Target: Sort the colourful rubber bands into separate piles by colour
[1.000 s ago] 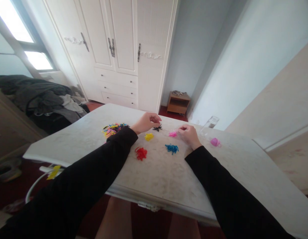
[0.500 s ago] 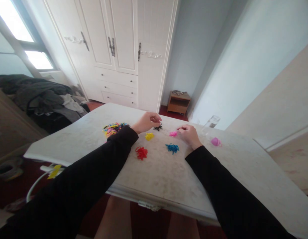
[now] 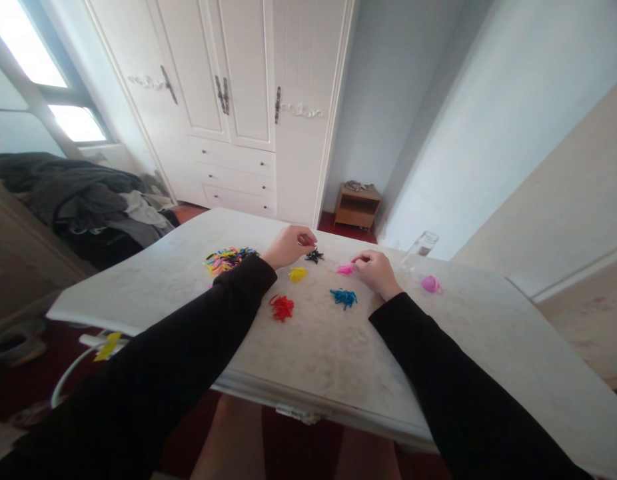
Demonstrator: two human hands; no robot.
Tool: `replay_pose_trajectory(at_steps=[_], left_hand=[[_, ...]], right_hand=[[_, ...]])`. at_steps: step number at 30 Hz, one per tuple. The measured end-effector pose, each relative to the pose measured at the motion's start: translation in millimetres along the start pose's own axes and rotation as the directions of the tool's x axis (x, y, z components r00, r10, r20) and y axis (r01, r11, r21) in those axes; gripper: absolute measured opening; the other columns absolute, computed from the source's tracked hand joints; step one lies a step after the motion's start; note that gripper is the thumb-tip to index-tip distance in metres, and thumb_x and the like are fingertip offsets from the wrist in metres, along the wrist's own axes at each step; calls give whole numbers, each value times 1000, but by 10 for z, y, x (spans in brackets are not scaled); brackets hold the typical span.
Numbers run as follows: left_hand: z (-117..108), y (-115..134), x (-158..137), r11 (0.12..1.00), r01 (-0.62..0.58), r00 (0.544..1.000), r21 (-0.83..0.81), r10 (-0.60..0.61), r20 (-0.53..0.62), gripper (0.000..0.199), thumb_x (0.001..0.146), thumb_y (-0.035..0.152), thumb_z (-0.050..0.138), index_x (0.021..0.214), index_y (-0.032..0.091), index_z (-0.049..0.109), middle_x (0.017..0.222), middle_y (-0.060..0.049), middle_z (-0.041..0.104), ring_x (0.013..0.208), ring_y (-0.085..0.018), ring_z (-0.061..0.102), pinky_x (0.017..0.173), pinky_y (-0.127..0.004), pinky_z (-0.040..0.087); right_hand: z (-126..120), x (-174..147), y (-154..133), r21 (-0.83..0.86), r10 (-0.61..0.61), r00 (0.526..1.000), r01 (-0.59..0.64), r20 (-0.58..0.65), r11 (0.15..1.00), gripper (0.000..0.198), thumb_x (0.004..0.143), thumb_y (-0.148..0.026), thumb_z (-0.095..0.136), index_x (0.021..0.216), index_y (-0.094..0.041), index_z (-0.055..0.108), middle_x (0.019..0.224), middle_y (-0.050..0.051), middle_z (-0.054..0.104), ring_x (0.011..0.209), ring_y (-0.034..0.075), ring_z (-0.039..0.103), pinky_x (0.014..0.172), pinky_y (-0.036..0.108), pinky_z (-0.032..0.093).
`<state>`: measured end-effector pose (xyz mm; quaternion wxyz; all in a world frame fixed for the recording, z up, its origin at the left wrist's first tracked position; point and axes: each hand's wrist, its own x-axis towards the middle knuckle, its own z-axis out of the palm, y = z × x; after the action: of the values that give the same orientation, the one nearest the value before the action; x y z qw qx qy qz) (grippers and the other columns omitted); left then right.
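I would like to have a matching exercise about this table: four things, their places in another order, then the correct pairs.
1. left hand
2. right hand
3. yellow pile
4. mixed-colour pile

A. between the red pile and the black pile
B. partly hidden by the left sleeve
C. closest to the pink pile
D. closest to the black pile

Pairs: 1-D, 2-C, 3-A, 4-B

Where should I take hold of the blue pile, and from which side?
Best to pinch the blue pile at its dense middle, from above and the right. It looks like a low, loose heap with strands poking out, so an edge grip would probably catch only a few. The right hand is nearest; the pink pile sits on the far side.
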<state>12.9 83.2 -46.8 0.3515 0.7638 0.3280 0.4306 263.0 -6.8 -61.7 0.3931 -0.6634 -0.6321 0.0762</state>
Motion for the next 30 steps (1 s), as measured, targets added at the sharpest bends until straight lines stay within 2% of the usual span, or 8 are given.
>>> replay_pose_trajectory(at_steps=[5,10,16,23,28,30], left_hand=[[16,-12,-7,999,34,999,-1,-34,-18,11,65,15,77,74,15,72,68,-4,72,67,-16,68,68,-28,56],[-7,-6,-11,997,24,998,75,-20,-52,17,62,16,83,74,15,72,67,-4,72,67,-17,68,68,-29,55],[-12,11,-20,996,35,998,77,-31,-48,16,64,17,84,74,15,72,71,-5,74,69,-18,70,70,-30,56],[-11,9,14,995,29,996,-92,-36,-78,11,68,16,80,76,14,73,77,-7,76,75,-18,72,79,-33,60],[35,52,-8,943,98,993,-316,-112,-26,11,68,11,77,78,12,71,79,-8,76,79,-19,75,81,-35,63],[51,69,-19,930,114,992,-350,-127,-16,9,69,9,74,78,12,71,81,-8,76,80,-19,76,81,-36,63]], right_hand=[[-4,-4,-22,-11,-12,1000,12,10,1000,23,69,-25,54,68,-19,76,77,7,75,76,21,64,74,32,46],[0,-12,-28,-23,-8,1000,8,9,1000,23,69,-23,54,69,-18,76,77,7,75,77,21,65,73,31,45],[-5,-24,-43,-19,-6,1000,6,5,1000,22,70,-23,55,68,-19,76,77,7,75,76,21,64,73,31,45],[-9,-22,-46,-8,15,1000,-15,5,1000,22,70,-24,55,68,-19,76,76,6,75,76,21,64,72,32,45],[-11,-29,-60,12,33,999,-34,12,999,21,69,-24,55,69,-19,76,77,6,75,76,21,65,73,32,46],[-8,-29,-60,12,30,999,-30,12,999,21,69,-24,55,69,-19,76,77,6,75,77,21,65,73,32,46]])
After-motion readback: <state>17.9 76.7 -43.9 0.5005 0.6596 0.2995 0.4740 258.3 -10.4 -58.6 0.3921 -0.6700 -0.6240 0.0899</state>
